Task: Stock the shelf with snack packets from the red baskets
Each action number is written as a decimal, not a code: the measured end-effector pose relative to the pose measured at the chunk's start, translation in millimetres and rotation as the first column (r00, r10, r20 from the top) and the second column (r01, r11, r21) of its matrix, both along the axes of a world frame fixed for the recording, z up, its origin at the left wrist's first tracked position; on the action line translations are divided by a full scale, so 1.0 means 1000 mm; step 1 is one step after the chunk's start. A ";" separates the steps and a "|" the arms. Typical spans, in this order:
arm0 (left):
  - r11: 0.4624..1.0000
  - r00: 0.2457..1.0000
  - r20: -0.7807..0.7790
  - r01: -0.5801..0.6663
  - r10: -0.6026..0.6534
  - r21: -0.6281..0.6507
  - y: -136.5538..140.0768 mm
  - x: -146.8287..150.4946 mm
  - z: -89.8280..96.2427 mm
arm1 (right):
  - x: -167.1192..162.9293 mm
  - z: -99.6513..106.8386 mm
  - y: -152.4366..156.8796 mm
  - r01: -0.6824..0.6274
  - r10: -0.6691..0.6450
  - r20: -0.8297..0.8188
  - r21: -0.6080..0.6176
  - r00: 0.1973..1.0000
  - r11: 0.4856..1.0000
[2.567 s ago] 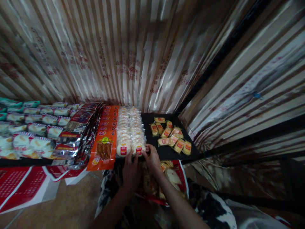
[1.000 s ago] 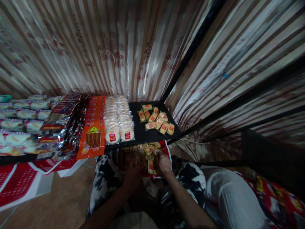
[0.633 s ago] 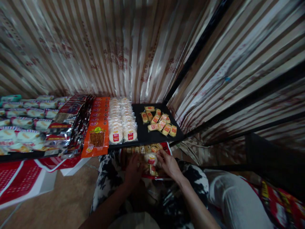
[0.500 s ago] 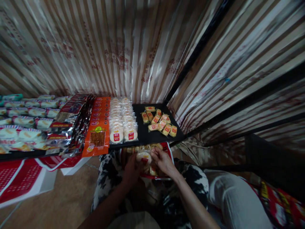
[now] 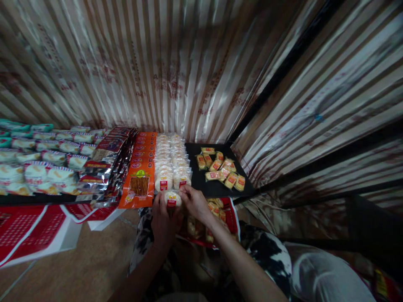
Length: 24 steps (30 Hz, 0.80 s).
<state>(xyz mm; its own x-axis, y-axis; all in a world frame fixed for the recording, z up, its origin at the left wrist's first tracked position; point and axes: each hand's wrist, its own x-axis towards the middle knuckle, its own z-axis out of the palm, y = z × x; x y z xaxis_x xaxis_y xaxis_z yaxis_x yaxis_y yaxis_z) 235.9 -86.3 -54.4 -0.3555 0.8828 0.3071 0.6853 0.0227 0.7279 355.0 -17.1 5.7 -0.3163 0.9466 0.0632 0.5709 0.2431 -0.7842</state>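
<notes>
My left hand [image 5: 163,224] and my right hand [image 5: 195,203] pinch a round white rice cracker packet [image 5: 172,199] with a red label between them, left hand on its left side and right hand on its right. It is just in front of two rows of matching wrapped rice crackers [image 5: 164,176] on the black shelf [image 5: 197,182]. Below my right forearm, a red bag or box with a white rim [image 5: 234,218] rests by my legs, holding several yellow-wrapped snacks [image 5: 216,207]. My hands partly cover it.
Left of the crackers lie an orange snack pack [image 5: 138,167], dark shiny packets [image 5: 105,159] and white-and-green packets [image 5: 56,176]. Loose yellow packets [image 5: 220,170] lie at the shelf's right end. Striped sheeting [image 5: 176,63] hangs behind. Red-and-white boxes [image 5: 37,230] stand below left.
Both hands have moved forward and left with the rice cracker packet, from over the red container to the front of the cracker rows. The view has shifted slightly left.
</notes>
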 end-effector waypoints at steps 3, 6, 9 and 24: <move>0.999 0.997 -0.062 -0.046 0.047 0.011 0.009 0.000 -0.001 | -0.013 0.006 0.009 -0.054 0.050 0.088 0.042 0.995 0.998; 0.994 0.991 -0.067 -0.111 0.111 0.005 0.020 -0.001 -0.008 | -0.023 0.006 0.017 -0.084 0.074 0.139 0.067 0.988 0.994; 0.989 0.986 -0.084 -0.145 0.147 0.024 0.031 -0.003 -0.014 | -0.030 0.001 0.022 -0.080 0.067 0.146 0.085 0.987 0.993; 0.987 0.983 -0.090 -0.160 0.162 0.035 0.057 -0.006 -0.007 | 0.012 -0.073 0.018 0.299 -0.385 0.196 0.357 0.902 0.885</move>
